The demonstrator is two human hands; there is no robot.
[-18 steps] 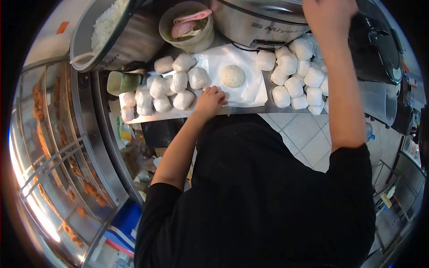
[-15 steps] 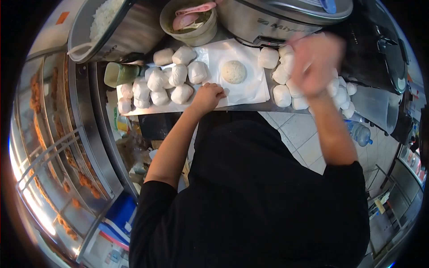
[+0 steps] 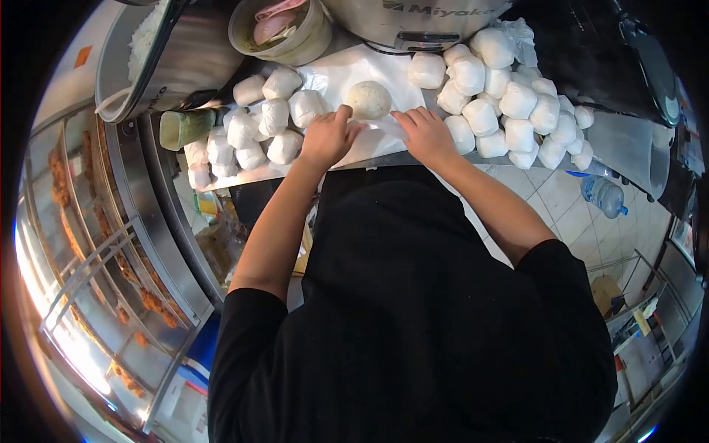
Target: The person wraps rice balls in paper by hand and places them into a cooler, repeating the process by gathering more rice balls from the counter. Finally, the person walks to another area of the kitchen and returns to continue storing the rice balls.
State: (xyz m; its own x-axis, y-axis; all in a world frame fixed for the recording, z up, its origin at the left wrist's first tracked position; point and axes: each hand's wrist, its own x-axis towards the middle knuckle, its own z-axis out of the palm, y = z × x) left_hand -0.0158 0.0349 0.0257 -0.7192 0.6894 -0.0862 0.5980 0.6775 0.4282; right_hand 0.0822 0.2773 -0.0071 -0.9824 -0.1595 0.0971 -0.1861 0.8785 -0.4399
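Unwrapped rice ball (image 3: 368, 100) in the middle of the white paper sheet (image 3: 347, 70) on the steel counter (image 3: 244, 177), same spot on the sheet as half a second ago. Right hand (image 3: 422, 134) down from the air over the right-hand pile, now flat on the sheet just right of the ball, fingers stretched and slightly apart. Left hand (image 3: 327, 136) up from the sheet's near edge, now just beside the ball, fingers bent onto the paper, thumb toward the ball; pinching or only pressing, impossible to tell.

Wrapped rice balls to either side: left pile (image 3: 258, 129), right pile (image 3: 509, 103). Behind the sheet, a round bowl (image 3: 284, 44) holding pink paddles (image 3: 267, 28), and a Miyako rice cooker (image 3: 417, 15) cut off by the top edge. Far left, a steel pot (image 3: 188, 63) with white rice (image 3: 144, 38); below it a green tub (image 3: 181, 127), contents unclear.
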